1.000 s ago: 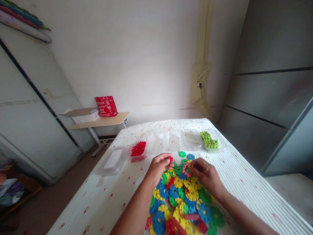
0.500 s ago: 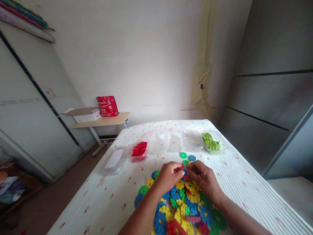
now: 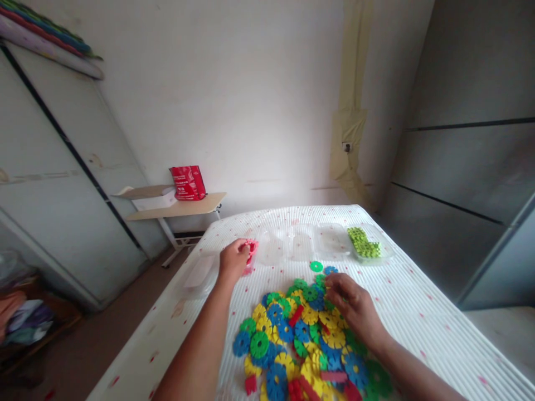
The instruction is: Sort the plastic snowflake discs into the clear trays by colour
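A pink piece (image 3: 253,245) was pinched by the left hand (image 3: 234,259). Beside the right hand (image 3: 353,303), its hold indiscernible, discs (image 3: 301,329) were heaped.

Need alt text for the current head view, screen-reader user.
A person's left hand touches red plastic at a clear tub; the right hand is at a pile of multicoloured notched discs on a spotted tablecloth. Green pieces lie in another tub.
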Available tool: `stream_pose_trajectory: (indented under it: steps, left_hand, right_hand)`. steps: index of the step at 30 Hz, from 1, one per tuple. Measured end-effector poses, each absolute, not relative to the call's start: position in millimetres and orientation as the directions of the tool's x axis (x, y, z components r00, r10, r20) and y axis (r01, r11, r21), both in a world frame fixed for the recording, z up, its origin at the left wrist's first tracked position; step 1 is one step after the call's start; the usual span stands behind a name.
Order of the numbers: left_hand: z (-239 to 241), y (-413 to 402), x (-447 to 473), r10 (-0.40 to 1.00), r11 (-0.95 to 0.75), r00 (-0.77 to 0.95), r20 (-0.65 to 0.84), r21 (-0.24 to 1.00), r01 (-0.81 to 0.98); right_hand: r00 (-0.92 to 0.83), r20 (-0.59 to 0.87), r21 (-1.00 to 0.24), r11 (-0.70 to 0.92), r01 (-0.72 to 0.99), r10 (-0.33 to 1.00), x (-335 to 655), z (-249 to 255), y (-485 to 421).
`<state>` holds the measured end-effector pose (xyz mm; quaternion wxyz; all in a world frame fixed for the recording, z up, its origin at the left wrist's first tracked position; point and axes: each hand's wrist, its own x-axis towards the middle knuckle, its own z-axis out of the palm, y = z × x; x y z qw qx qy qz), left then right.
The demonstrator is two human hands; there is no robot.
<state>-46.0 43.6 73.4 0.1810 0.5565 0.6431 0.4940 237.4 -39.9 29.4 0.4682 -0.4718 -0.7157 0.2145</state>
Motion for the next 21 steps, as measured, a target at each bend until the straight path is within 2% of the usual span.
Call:
stream_pose_trajectory:
  steps: [7,11,16,21]
  left_hand:
    - [63,58,-78,0.871,-0.064,-0.355,0.338,0.797,0.601]
    - [65,39,-78,0.832,-0.099,-0.334,0.443,0.711,0.696]
    - [61,-13,-64,0.828,-0.29,-0.078,0.555,0.543,0.788]
    - [36,-80,-60,0.854,-0.456,0.256,0.453,0.414,0.788]
  right_hand:
    - [-0.109,0.495,-0.726,0.479,0.493,0.862,240,28,-40]
    - [-0.135,0.474,-0.72,0.471,0.509,0.87,241,28,-40]
    - [-0.245,0.391,-0.721,0.461,0.517,0.887,240,33,-44]
    - [-0.506,0.291,-0.691,0.544,0.476,0.812,240,48,-55]
